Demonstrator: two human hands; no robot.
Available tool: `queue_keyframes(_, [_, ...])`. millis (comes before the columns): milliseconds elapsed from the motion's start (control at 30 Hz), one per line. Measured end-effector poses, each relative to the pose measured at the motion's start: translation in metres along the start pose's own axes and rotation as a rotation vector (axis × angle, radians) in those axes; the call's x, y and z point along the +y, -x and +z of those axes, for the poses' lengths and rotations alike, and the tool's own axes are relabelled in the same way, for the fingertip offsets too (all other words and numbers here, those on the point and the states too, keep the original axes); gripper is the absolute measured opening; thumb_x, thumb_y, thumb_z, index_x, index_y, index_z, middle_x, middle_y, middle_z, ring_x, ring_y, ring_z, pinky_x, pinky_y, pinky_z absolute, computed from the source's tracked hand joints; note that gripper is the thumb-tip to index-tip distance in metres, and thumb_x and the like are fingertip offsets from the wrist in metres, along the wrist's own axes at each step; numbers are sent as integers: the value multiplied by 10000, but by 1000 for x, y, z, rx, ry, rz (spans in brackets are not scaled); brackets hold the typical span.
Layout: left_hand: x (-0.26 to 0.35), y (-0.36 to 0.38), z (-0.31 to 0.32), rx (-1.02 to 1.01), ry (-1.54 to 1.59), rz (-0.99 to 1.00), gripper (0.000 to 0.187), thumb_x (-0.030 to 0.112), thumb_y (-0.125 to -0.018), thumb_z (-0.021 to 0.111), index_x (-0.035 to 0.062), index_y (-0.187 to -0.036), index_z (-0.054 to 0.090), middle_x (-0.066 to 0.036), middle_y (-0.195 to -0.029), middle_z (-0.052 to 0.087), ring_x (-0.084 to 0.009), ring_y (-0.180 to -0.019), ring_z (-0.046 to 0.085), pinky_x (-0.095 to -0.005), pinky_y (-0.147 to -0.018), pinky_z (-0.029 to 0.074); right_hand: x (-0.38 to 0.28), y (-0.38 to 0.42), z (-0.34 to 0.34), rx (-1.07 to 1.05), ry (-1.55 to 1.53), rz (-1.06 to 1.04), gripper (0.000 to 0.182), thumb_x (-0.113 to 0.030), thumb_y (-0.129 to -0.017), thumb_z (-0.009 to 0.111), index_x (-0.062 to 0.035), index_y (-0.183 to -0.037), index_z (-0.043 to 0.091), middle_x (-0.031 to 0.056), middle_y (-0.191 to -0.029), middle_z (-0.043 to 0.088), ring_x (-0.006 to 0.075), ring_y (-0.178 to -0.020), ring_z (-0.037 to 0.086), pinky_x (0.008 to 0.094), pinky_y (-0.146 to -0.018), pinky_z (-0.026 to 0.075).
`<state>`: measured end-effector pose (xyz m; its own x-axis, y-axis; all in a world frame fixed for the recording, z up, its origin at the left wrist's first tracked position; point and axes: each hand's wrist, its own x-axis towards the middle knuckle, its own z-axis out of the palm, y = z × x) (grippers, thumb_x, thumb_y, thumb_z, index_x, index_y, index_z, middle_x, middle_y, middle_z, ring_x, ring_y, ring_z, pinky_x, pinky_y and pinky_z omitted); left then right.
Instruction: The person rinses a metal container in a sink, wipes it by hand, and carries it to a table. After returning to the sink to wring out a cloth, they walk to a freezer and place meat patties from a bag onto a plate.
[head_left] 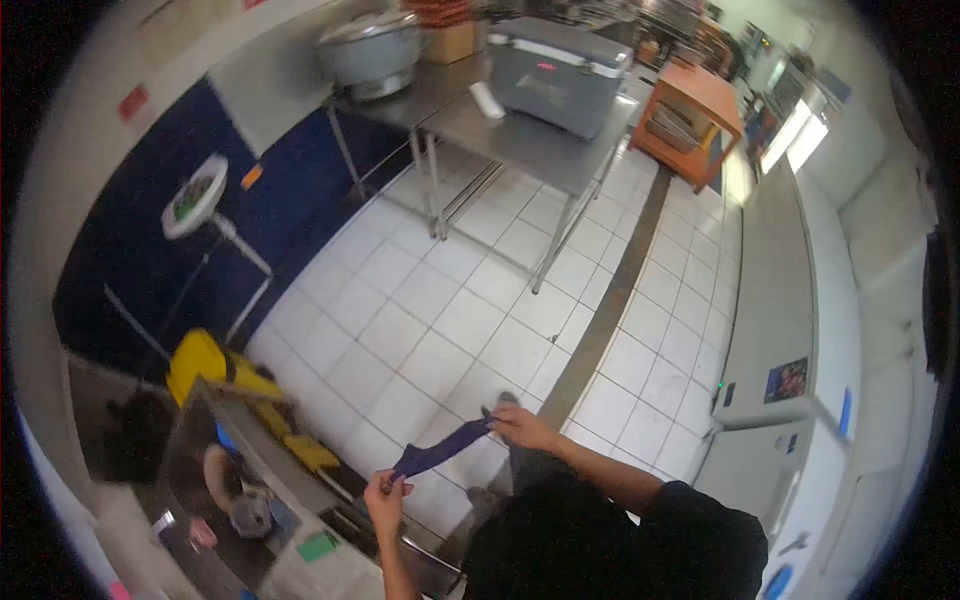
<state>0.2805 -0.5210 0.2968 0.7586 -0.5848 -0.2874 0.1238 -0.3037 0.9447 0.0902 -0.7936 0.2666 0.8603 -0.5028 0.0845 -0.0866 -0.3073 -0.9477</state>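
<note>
A dark purple strip of cloth [440, 447] is stretched between my two hands above the tiled floor. My left hand [387, 492] pinches its lower left end, close to the counter edge. The upper right end is gripped by my right hand [522, 428], fingers closed. The strip slants up from left to right and narrows toward both ends. Small dark bits stick out at each hand; I cannot make out what they are.
At lower left stands a counter [330, 575] with a person's arm [222, 478] near it. A yellow bucket [200, 365] is beyond. Ahead is a steel table [560, 160] bearing a grey cooler [560, 80]. An orange cart [690, 120] stands farther back; white freezers [770, 400] line the right.
</note>
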Motion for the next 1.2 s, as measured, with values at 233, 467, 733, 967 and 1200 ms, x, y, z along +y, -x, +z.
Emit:
queue_keyframes(233, [84, -180, 154, -275, 29, -114, 202, 15, -880, 568, -2, -1068, 498, -118, -853, 623, -227, -730, 675, -324, -626, 589, 55, -28, -147, 363, 57, 392, 303, -267, -890, 614, 3, -753, 629, 84, -523, 498, 107, -504, 450, 318, -501, 391])
queue_keyframes(467, [191, -392, 334, -489, -208, -42, 362, -40, -816, 476, -34, -1175, 428, -177, -877, 609, -278, -760, 673, -350, -618, 597, 80, -109, -290, 457, -262, 617, 320, -282, -906, 585, -4, -775, 672, 40, -608, 621, 106, -546, 564, 265, -539, 467])
queue_keyframes(733, [339, -602, 580, -172, -603, 669, 574, 226, -725, 727, 25, -1210, 495, -196, -1202, 561, -374, -1136, 520, -392, -953, 415, 114, -310, -520, 753, -298, 401, 409, -246, -915, 585, 17, -1215, 494, 132, -858, 669, 149, -547, 622, 268, -489, 490])
queue_keyframes(967, [238, -612, 734, -326, -1067, 878, 689, 553, -843, 543, 57, -1313, 456, -174, -1354, 455, -361, -1287, 374, -524, -1032, 312, 156, -175, -552, 766, -182, 354, 320, -132, -955, 483, -38, -1259, 507, 67, -1022, 646, 129, -791, 598, 267, -739, 497])
queue_keyframes(1200, [190, -598, 748, -154, -1665, 1013, 720, 624, -912, 333, 208, -1482, 193, -63, -1524, 224, -356, -1360, 267, -726, -873, 306, 137, 175, -179, 1345, 270, 1991, 625, -511, -810, 592, -32, -1210, 553, 225, -1120, 614, 372, -1005, 602, 433, -889, 475])
